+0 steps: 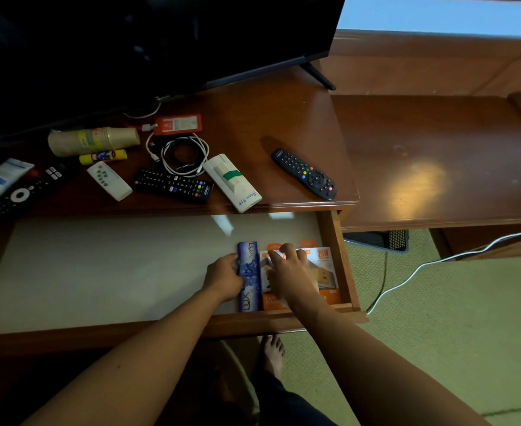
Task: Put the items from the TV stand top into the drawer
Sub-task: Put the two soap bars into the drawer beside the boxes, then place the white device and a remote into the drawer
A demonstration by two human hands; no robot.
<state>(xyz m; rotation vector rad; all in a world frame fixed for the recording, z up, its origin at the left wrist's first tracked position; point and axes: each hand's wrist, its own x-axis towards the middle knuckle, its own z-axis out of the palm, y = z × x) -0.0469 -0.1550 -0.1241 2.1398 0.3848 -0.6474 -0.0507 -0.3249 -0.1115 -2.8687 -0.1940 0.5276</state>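
**Drawer entry: soap box and charger pack**

Reddish wooden desk carried remotes and cables. Open white-lined drawer held two items at right: blue Lux soap box, gripped by left hand; orange charger pack, pressed under right hand, fingers spread. Best packed flush against the side wall.

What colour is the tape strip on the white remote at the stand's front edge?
Green, across the white remote; the tape strip shows clearly in the head view.

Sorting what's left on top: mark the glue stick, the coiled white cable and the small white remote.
glue stick (103, 156): head view, middle of its yellow body.
coiled white cable (167, 155): head view, left side of the coil.
small white remote (109, 181): head view, centre of its face.
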